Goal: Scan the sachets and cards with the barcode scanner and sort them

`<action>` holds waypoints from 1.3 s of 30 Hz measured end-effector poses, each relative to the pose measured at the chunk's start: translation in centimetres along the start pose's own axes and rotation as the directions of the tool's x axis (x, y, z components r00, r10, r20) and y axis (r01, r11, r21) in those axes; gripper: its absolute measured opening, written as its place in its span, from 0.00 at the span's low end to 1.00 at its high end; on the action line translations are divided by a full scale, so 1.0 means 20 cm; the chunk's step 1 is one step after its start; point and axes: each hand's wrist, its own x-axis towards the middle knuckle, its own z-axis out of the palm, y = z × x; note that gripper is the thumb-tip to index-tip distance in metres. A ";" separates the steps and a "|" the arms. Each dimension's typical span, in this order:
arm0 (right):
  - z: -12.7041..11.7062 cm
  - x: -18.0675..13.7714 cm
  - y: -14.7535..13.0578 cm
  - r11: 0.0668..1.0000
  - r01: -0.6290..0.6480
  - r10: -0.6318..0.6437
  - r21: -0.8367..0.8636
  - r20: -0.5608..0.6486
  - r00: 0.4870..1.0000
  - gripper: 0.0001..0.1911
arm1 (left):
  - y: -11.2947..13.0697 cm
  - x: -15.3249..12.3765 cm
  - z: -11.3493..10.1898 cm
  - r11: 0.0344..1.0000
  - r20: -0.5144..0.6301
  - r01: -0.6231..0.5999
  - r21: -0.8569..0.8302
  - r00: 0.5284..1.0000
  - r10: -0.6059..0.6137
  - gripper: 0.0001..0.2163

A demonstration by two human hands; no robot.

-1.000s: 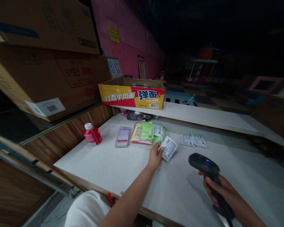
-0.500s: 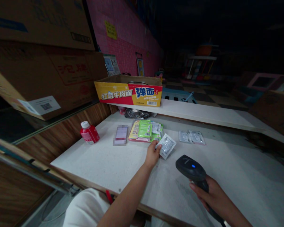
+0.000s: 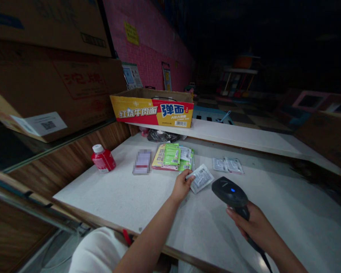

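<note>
Pinched between the thumb and fingers of my left hand [image 3: 183,185] is a white printed sachet [image 3: 201,178], tilted above the table. My right hand [image 3: 254,223] is wrapped around the handle of a black barcode scanner [image 3: 229,193]; a blue light glows on its top. The scanner's head points left, close to the sachet but apart from it. Behind my left hand lies a pile of green and yellow packets [image 3: 172,155]. Two similar white sachets [image 3: 228,165] lie side by side farther back on the right.
On the white table [image 3: 108,197] stand a red bottle [image 3: 103,159] at the left and a blurred flat item [image 3: 142,162] beside the packets. A noodle carton [image 3: 153,110] rests on the raised ledge [image 3: 238,132] behind. Large cardboard boxes [image 3: 51,83] are stacked at the left.
The sachet in my left hand has turned and tipped flatter. The scanner has risen slightly in view, nearer the sachet. The whole view has shifted a little.
</note>
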 end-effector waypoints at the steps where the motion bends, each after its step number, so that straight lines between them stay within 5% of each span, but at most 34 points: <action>1: 0.00 0.00 -0.01 1.000 -0.002 0.001 -0.003 -0.005 1.000 0.17 | 0.01 0.00 0.00 1.000 0.001 -0.002 0.014 1.000 0.002 0.10; 9: -0.01 0.02 -0.02 1.000 0.002 -0.002 0.013 0.016 1.000 0.17 | 0.00 0.00 0.00 1.000 -0.004 -0.026 -0.001 1.000 0.026 0.11; 14: -0.04 0.04 0.04 0.958 -0.108 0.104 0.265 0.030 0.994 0.24 | -0.01 0.00 0.00 0.998 -0.010 0.045 -0.051 0.999 -0.045 0.13; 19: -0.16 0.12 0.20 0.730 -0.248 0.291 0.637 0.039 0.956 0.25 | 0.04 0.00 0.05 0.972 0.031 0.168 -0.162 0.986 -0.165 0.17; 23: -0.25 0.19 0.37 0.446 -0.188 0.260 0.875 0.074 0.963 0.22 | 0.06 0.06 0.16 0.934 0.058 0.213 -0.287 0.977 -0.205 0.17; 28: -0.28 0.22 0.51 0.185 -0.125 0.183 0.975 0.090 0.979 0.18 | 0.06 0.25 0.36 0.849 0.059 0.259 -0.460 0.963 -0.262 0.14; 35: -0.27 0.25 0.56 0.065 -0.121 0.174 0.991 0.108 0.979 0.14 | 0.06 0.53 0.64 0.876 -0.062 0.367 -0.311 0.912 -0.405 0.08; 39: -0.26 0.25 0.55 0.060 -0.114 0.188 0.992 0.101 0.977 0.15 | 0.02 0.53 0.65 0.922 -0.097 0.381 -0.062 0.918 -0.385 0.07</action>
